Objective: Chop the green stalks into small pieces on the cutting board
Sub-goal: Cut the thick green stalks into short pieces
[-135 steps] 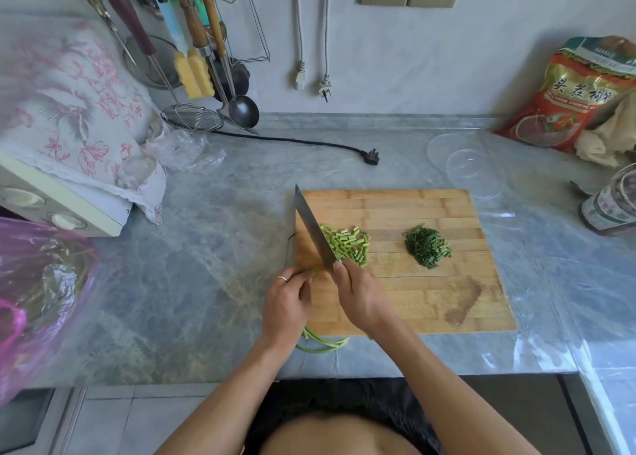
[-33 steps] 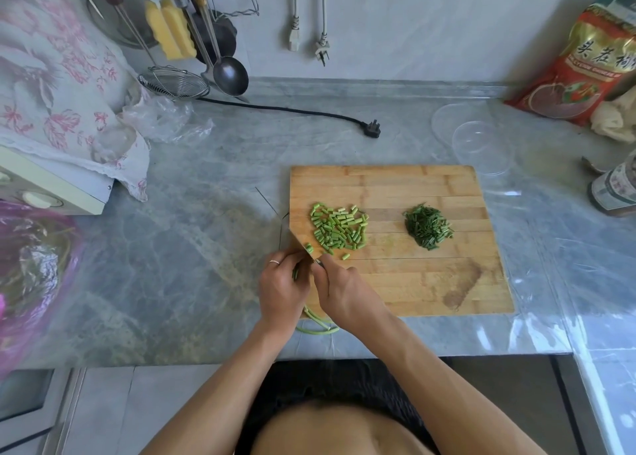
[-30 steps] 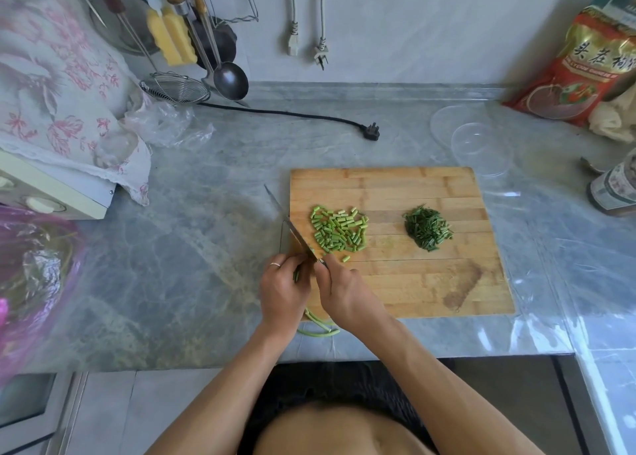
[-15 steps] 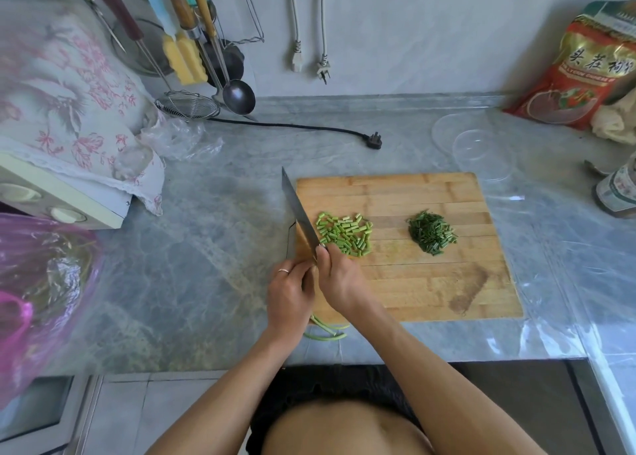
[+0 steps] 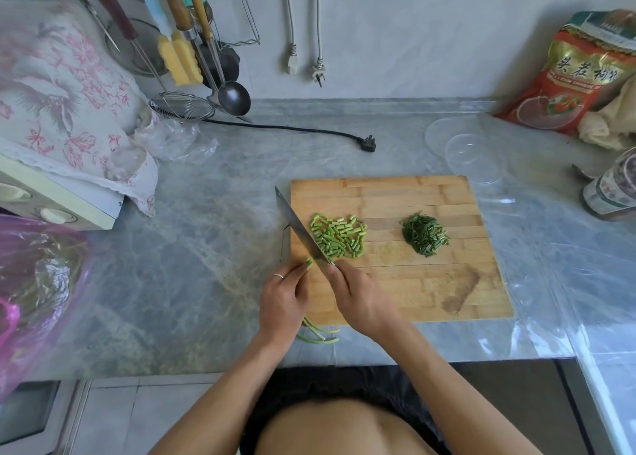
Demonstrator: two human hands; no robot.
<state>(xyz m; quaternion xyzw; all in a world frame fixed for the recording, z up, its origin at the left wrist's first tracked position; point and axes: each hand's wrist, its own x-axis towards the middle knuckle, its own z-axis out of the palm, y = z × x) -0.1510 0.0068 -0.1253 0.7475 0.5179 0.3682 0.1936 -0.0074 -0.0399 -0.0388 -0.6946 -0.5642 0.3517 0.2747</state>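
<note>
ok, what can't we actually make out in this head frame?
- Knife handle: hidden inside the right hand.
- Green stalks: middle covered by the left hand; only the ends show.
- Blade-to-board contact: cannot tell.
- Pink bag: cut off by the left edge.

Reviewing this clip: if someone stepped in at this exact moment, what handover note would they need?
Left hand grips the bundle of green stalks, cut ends at the fingertips near the cutting board's left edge; the tails hang off its near edge.
Right hand holds the knife, blade angled beside the stalk ends.
Done: a pile of light green pieces by the blade; a darker chopped pile to its right.
Left: chop the stalk length under the left hand.
</note>
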